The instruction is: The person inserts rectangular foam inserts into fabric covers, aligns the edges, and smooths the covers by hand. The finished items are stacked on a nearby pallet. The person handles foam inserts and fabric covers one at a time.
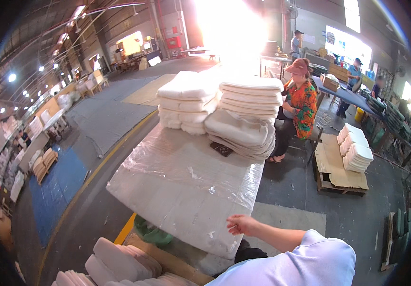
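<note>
My right hand (241, 225) reaches in from the right, at the near right edge of a table (181, 190) covered with clear plastic sheeting. Its fingers are loosely bent and apart, with nothing between them; whether they touch the plastic I cannot tell. My left hand is out of view. Toward the table's far end stand two stacks of folded-looking white padding, a left stack (186, 102) and a right stack (251, 97). In front of the right one lies a lower pile of greyish-white pads (241, 131). Beside it rests a small flat black item (221, 148).
A person in a patterned orange shirt (303, 107) stands beyond the table's right side. White cushions (355, 148) sit on a cardboard-topped pallet (341, 183) at right. More pale pads (119, 262) and a green bag (150, 231) lie by the near left.
</note>
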Demonstrator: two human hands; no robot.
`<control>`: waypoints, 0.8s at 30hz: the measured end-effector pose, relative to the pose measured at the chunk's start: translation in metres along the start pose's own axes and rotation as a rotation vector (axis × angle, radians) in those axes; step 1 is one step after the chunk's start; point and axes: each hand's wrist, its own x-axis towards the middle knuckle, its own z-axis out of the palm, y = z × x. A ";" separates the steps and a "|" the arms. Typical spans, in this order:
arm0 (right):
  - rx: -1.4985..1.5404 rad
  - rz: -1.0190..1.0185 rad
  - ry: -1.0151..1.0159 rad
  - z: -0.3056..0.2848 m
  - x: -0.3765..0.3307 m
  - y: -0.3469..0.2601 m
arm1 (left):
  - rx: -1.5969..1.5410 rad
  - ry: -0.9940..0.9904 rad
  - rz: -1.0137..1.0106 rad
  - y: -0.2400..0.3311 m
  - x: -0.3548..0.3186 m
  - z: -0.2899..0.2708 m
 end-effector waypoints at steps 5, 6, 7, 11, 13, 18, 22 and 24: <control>0.155 -0.274 0.121 -0.075 0.011 -0.109 | 0.081 -0.144 -0.128 -0.044 0.006 0.062; 0.163 -0.331 0.141 -0.089 0.014 -0.137 | 0.092 -0.157 -0.145 -0.053 0.005 0.073; 0.172 -0.387 0.158 -0.102 0.015 -0.166 | 0.101 -0.169 -0.164 -0.062 0.004 0.085; 0.143 -0.618 0.270 -0.167 0.025 -0.287 | 0.122 -0.195 -0.220 -0.097 -0.003 0.126; 0.157 -0.665 0.391 -0.190 0.042 -0.347 | 0.130 -0.176 -0.213 -0.110 -0.012 0.141; 0.180 -0.902 0.701 -0.313 0.053 -0.483 | 0.128 -0.183 -0.350 -0.168 -0.026 0.189; 0.227 -1.028 0.888 -0.377 0.082 -0.563 | 0.229 -0.350 -0.367 -0.194 -0.030 0.235; 0.222 -1.090 0.886 -0.413 0.078 -0.596 | 0.212 -0.332 -0.420 -0.210 -0.029 0.258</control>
